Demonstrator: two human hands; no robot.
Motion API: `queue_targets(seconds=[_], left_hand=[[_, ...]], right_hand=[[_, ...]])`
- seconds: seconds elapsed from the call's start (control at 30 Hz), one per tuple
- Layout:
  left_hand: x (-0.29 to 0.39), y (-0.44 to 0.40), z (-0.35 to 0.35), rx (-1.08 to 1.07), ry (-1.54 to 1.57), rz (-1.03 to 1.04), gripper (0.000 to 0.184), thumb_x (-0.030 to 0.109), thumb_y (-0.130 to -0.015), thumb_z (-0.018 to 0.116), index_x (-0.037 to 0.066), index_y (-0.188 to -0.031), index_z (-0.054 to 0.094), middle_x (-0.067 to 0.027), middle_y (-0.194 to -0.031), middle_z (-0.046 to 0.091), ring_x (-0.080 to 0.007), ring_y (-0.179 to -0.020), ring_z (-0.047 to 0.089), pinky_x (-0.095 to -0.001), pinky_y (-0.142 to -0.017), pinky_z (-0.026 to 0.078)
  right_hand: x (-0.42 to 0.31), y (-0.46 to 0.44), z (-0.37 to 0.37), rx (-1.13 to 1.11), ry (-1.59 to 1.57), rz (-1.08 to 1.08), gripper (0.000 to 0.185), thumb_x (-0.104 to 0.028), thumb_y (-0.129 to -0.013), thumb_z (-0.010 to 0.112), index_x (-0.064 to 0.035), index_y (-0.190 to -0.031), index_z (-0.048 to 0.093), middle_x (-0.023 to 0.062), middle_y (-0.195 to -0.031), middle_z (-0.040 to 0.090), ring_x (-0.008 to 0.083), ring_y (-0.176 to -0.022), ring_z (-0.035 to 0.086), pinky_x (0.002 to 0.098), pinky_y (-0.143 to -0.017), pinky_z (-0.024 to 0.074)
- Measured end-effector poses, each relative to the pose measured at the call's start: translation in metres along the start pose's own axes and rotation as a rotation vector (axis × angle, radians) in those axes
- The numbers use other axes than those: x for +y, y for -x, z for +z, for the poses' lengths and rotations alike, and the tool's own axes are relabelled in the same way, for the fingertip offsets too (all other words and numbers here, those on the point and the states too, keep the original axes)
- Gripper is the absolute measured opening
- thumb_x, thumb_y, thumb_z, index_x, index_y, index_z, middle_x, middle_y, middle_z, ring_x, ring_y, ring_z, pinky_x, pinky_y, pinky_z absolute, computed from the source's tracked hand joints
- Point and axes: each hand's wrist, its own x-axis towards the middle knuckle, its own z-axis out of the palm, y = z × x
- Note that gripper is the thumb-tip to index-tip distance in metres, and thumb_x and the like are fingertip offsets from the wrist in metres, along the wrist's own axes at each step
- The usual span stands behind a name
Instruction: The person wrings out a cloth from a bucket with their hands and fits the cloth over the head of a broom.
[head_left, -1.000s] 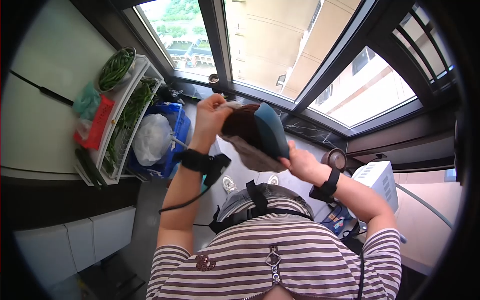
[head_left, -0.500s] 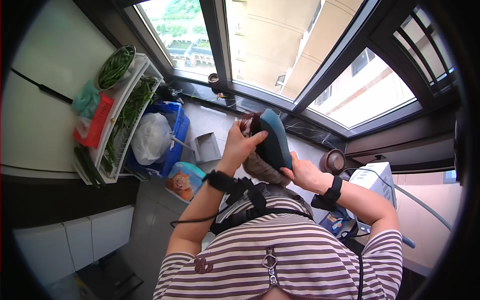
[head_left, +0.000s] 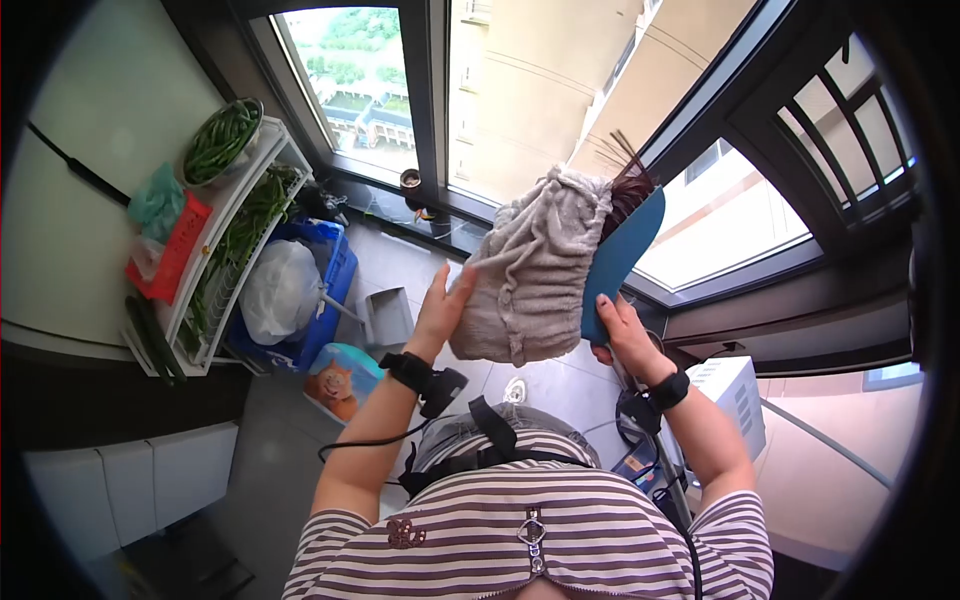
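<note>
A broom head with a blue back [head_left: 622, 250] and dark brown bristles [head_left: 630, 200] is raised in front of me, tilted up to the right. A gathered grey cloth cover [head_left: 530, 270] wraps most of the bristles; some stick out at the upper right. My right hand [head_left: 640, 345] grips the lower end of the blue back, thumb on its face. Below that hand runs a thin metal pole [head_left: 677, 480]. At the cover's left edge is my left hand [head_left: 440, 318], fingers stretched and apart, touching the cloth at most lightly.
Left stands a white rack [head_left: 215, 240] with green vegetables, beside a blue crate [head_left: 345, 265] holding a white plastic bag [head_left: 282, 290]. A grey dustpan [head_left: 387, 316] and a cartoon-printed container [head_left: 340, 380] are on the floor. Windows rise ahead; a white appliance [head_left: 735, 400] is at right.
The broom head has been lifted and turned right, bringing its grey cover into full view. My left hand has come away from the bristles to the cover's left edge; my right hand keeps its grip.
</note>
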Motion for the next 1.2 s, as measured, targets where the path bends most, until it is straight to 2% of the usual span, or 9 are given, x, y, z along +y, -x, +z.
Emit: queue_targets(seconds=[0.03,0.13,0.17,0.3,0.53,0.8,0.93,1.07,1.2], left_hand=[[-0.003,-0.002,-0.005,-0.215,0.237,-0.353,0.048,0.039,-0.084,0.056,0.004,-0.116,0.048,-0.0110,-0.106,0.057,-0.0216,-0.100,0.054,-0.0331,-0.081,0.045],[0.031,0.023,-0.008,-0.351,0.393,-0.692,0.062,0.054,-0.083,0.049,0.004,-0.119,0.043,-0.0095,-0.104,0.055,-0.0186,-0.096,0.055,-0.0338,-0.071,0.049],[0.028,0.031,-0.007,-0.314,0.393,-0.657,0.049,0.041,-0.082,0.059,0.004,-0.113,0.049,-0.0067,-0.092,0.057,-0.0139,-0.074,0.056,-0.0278,-0.053,0.046],[0.016,0.028,-0.016,-0.456,0.438,-0.604,0.018,0.008,-0.073,0.069,0.005,-0.089,0.061,0.0046,-0.065,0.052,-0.0030,-0.046,0.038,-0.0200,-0.041,0.027],[0.011,-0.038,-0.038,-0.416,0.247,-0.203,0.028,-0.007,-0.069,0.062,0.002,-0.095,0.063,-0.0018,-0.087,0.063,-0.0101,-0.079,0.058,-0.0214,-0.066,0.047],[0.032,-0.062,-0.031,-0.029,-0.261,0.163,0.025,0.000,-0.074,0.061,0.000,-0.099,0.060,-0.0082,-0.084,0.065,-0.0108,-0.081,0.059,-0.0245,-0.071,0.046],[0.058,-0.060,-0.025,0.099,-0.633,0.459,0.038,0.009,-0.071,0.066,0.003,-0.107,0.056,-0.0127,-0.096,0.061,-0.0238,-0.087,0.059,-0.0307,-0.076,0.046],[0.126,-0.042,0.003,-0.090,-0.441,0.454,0.033,0.011,-0.067,0.071,0.001,-0.094,0.054,-0.0080,-0.088,0.058,-0.0212,-0.078,0.056,-0.0304,-0.070,0.045],[0.114,-0.028,0.047,-0.224,-0.523,0.497,0.024,0.013,-0.070,0.067,0.000,-0.084,0.052,-0.0149,-0.068,0.053,-0.0287,-0.059,0.053,-0.0347,-0.055,0.042]], right_hand=[[0.003,0.002,0.000,-0.002,0.002,0.001,0.031,-0.034,-0.093,0.038,-0.0048,-0.106,0.040,0.0017,-0.061,0.043,0.0082,-0.033,0.037,0.0212,-0.030,0.0308],[0.013,0.003,0.001,0.059,0.079,-0.107,0.032,-0.034,-0.094,0.036,-0.0046,-0.107,0.039,0.0021,-0.062,0.044,0.0083,-0.032,0.037,0.0205,-0.030,0.0308],[0.016,0.002,0.005,0.084,0.050,-0.140,0.032,-0.034,-0.094,0.036,-0.0046,-0.106,0.038,0.0023,-0.063,0.044,0.0082,-0.033,0.037,0.0202,-0.030,0.0305],[0.015,0.007,-0.004,0.089,-0.060,-0.112,0.034,-0.037,-0.093,0.035,-0.0051,-0.103,0.038,0.0044,-0.063,0.047,0.0078,-0.032,0.037,0.0194,-0.029,0.0295],[0.018,0.007,0.000,-0.069,-0.065,-0.107,0.035,-0.040,-0.093,0.034,-0.0068,-0.105,0.035,0.0071,-0.057,0.050,0.0084,-0.031,0.037,0.0201,-0.029,0.0288],[-0.001,-0.003,-0.001,0.026,-0.071,-0.112,0.041,-0.045,-0.092,0.033,-0.0051,-0.097,0.038,0.0064,-0.058,0.050,0.0077,-0.033,0.038,0.0191,-0.031,0.0310],[0.000,-0.007,-0.006,0.050,-0.106,-0.170,0.040,-0.044,-0.092,0.035,-0.0052,-0.101,0.038,0.0064,-0.059,0.051,0.0064,-0.034,0.038,0.0189,-0.030,0.0300],[0.031,-0.011,0.013,0.131,-0.028,-0.379,0.036,-0.024,-0.089,0.050,-0.0024,-0.115,0.035,0.0061,-0.061,0.052,0.0118,-0.049,0.051,0.0246,-0.042,0.0391],[0.028,0.009,0.029,-0.015,0.120,-0.118,0.037,-0.021,-0.089,0.050,-0.0039,-0.118,0.034,0.0075,-0.062,0.056,0.0139,-0.043,0.050,0.0279,-0.042,0.0395]])
